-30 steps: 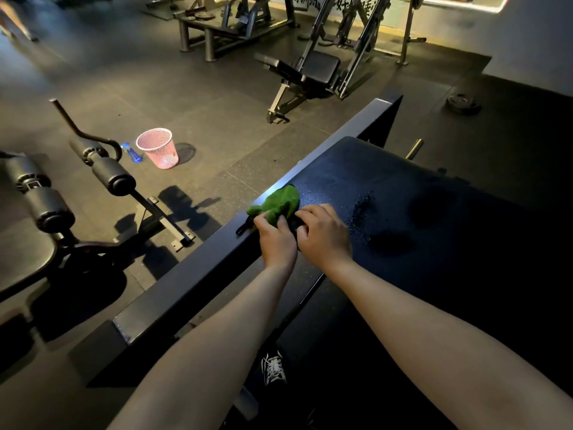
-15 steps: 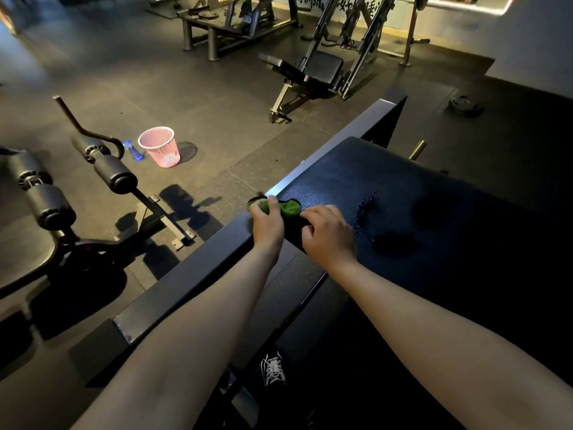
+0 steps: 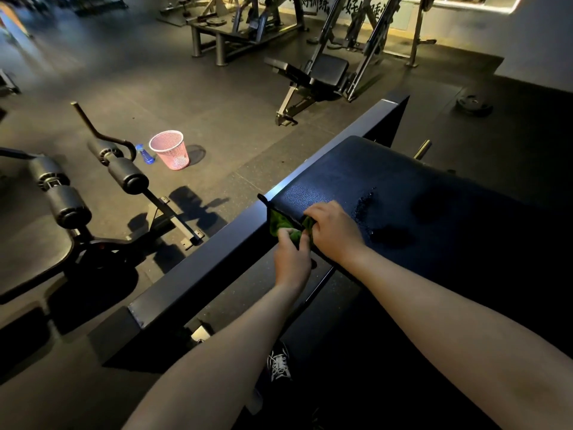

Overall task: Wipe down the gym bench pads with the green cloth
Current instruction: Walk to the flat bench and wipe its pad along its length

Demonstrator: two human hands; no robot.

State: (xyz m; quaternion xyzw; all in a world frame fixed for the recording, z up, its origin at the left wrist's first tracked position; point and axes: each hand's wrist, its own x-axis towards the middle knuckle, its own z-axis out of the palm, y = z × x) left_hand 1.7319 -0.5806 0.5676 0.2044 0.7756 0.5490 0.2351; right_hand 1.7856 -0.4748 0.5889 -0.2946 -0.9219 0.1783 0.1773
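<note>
Dim gym, dark rubber floor (image 3: 217, 97) all around. Centre-right of the frame sits a black textured bench pad (image 3: 418, 187) with wet speckles on it, and a dark metal frame rail (image 3: 210, 262) runs along its left edge. The green cloth (image 3: 279, 223) is bunched right at that edge, mid-frame. Left hand (image 3: 293, 259) curls its fingers around the cloth from below, right hand (image 3: 335, 231) pinches it from on top. Over on the left, a pink mesh wastebasket (image 3: 170, 150) stands with a blue spray bottle (image 3: 145, 154) just beside it.
</note>
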